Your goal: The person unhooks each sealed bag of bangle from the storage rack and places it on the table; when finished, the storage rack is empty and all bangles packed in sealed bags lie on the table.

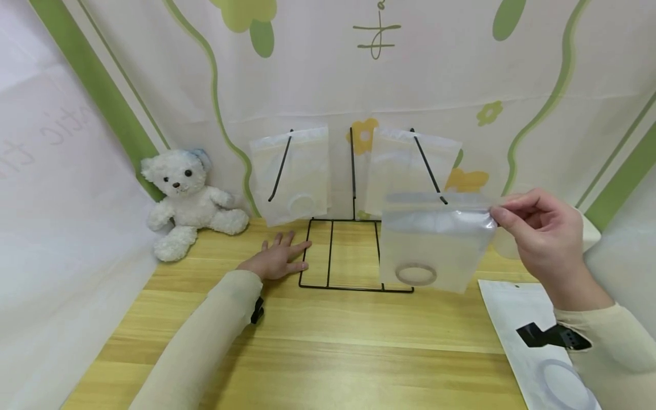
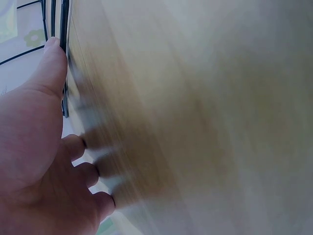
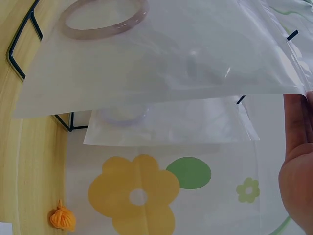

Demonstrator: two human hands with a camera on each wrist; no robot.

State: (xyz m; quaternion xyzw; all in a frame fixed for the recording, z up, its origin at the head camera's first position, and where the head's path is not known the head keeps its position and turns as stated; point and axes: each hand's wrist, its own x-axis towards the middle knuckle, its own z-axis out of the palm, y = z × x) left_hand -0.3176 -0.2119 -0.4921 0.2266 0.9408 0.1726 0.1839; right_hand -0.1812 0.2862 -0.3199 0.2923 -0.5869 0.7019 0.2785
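My right hand (image 1: pixel 550 236) pinches the upper right corner of a clear zip bag (image 1: pixel 435 245), with a ring-shaped bangle (image 3: pixel 105 32) low inside it. The tip of the black wire rack's right prong (image 1: pixel 443 199) shows at the bag's top strip. Farther back on that prong hangs another zip bag (image 1: pixel 397 171), holding a pale ring (image 3: pixel 122 115). A third zip bag (image 1: pixel 302 176) hangs on the left prong. Palm down on the table, my left hand (image 1: pixel 277 256) spreads its fingers, with fingertips right at the left side of the rack's base (image 1: pixel 329 256).
A white teddy bear (image 1: pixel 187 199) sits at the back left. At right, a white pouch (image 1: pixel 512 319) with a ring shape on it lies under my right forearm. An orange yarn-like bundle (image 3: pixel 62 218) is near the back cloth. A printed curtain (image 1: pixel 307 85) stands behind.
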